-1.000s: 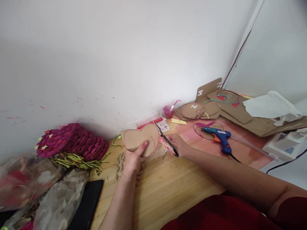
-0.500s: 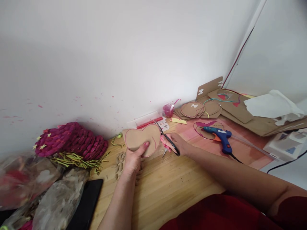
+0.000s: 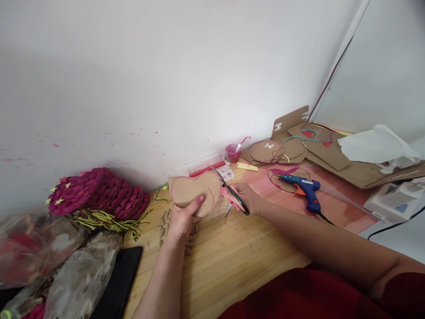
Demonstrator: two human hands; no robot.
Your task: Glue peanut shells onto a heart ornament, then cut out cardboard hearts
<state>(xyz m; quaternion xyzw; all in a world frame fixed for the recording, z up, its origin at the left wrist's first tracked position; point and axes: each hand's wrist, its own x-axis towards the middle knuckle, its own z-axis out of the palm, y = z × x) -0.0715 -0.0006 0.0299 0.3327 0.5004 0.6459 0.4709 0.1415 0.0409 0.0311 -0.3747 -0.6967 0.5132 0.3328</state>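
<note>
My left hand (image 3: 186, 215) grips a brown cardboard piece (image 3: 189, 190) by its lower edge, thumb on top and fingers hidden beneath. A pink heart outline is drawn on the cardboard, and its right side follows that line. In my right hand (image 3: 244, 198) is a pair of scissors (image 3: 232, 190) with dark handles, its blades pointing up and left at the right edge of the cardboard. How far apart the blades stand is hard to tell. Under my right hand a small pointed metal tip (image 3: 228, 209) shows near the wooden table (image 3: 239, 257).
A blue glue gun (image 3: 307, 188) lies on a pink-stained heart cutout at right. Behind are a pink cup (image 3: 233, 153), stacked cardboard hearts (image 3: 265, 151) and cardboard sheets (image 3: 332, 155). Magenta braided pieces (image 3: 113, 195), plastic bags (image 3: 83, 274) and peanut-like pieces (image 3: 164, 223) lie left.
My left hand and the cardboard have shifted slightly left. The scissors stay at its right edge, their blades tilted a little further left.
</note>
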